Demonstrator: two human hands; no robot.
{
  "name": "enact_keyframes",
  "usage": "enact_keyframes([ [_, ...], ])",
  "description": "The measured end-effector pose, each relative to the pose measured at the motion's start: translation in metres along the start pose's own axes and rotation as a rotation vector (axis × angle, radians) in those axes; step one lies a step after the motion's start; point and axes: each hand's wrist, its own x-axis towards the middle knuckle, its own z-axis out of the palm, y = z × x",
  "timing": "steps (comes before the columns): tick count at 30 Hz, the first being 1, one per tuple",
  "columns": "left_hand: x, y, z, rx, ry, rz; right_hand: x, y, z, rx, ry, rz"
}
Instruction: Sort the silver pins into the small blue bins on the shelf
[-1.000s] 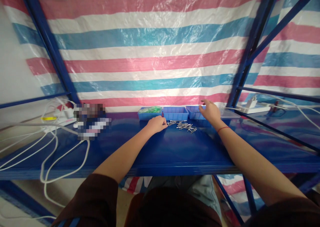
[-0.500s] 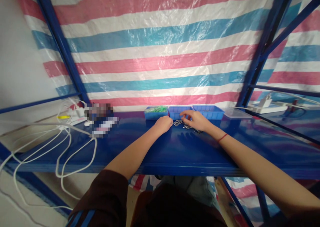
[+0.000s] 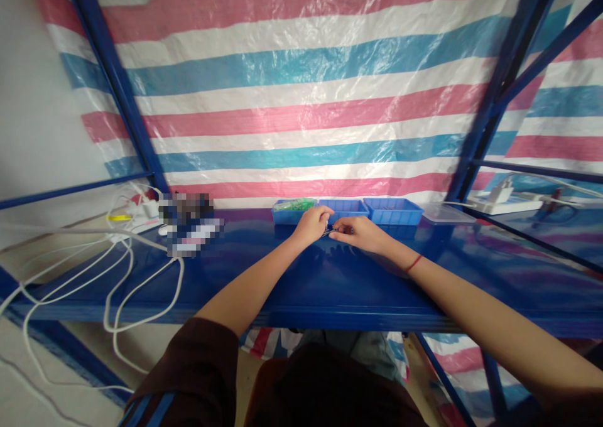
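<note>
My left hand (image 3: 311, 225) is closed with curled fingers just in front of the blue bins, and a silvery bit shows at its fingertips. Close beside it, my right hand (image 3: 362, 234) bends its thumb and fingers around several slim metal rods (image 3: 328, 232), perhaps screws or nails. Both hands hover low over the blue tabletop (image 3: 325, 282), fingertips nearly meeting. Most of the rods are hidden by my right hand, so their exact kind is too small to tell.
Behind my hands stand a blue bin (image 3: 287, 216) with green-and-clear plastic packets, a middle blue bin (image 3: 351, 208) and a right blue bin (image 3: 394, 212). A clear lid (image 3: 447, 213) lies right of them. White cables (image 3: 176, 282) loop over the left edge; a power strip (image 3: 506, 201) sits right.
My right hand has shifted left and closed over the metal rods, which lay spread out before. My left hand has moved slightly right and lifted its fingers; the gap between both hands has narrowed.
</note>
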Motion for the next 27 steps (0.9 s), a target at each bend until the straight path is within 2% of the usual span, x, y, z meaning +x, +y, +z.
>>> enact_keyframes([
  [4, 0.004, 0.007, 0.003, -0.405, 0.07, -0.151, 0.002, 0.004, 0.004, 0.156, 0.086, 0.039],
  [7, 0.004, 0.008, 0.003, -0.517, 0.072, -0.208, 0.004, 0.009, 0.003, 0.232, 0.238, 0.117],
  [10, 0.002, 0.006, 0.007, -0.465, -0.011, -0.18, 0.006, 0.01, -0.002, 0.337, 0.36, 0.178],
  [16, -0.007, 0.015, 0.015, -0.298, -0.127, -0.064, 0.008, 0.009, -0.005, 0.468, 0.38, 0.193],
  [22, -0.013, 0.024, 0.013, -0.241, -0.091, -0.042, 0.007, 0.014, -0.002, 0.418, 0.361, 0.173],
  [27, -0.015, 0.024, 0.015, -0.208, -0.12, -0.047, 0.007, 0.018, 0.0, 0.35, 0.324, 0.166],
])
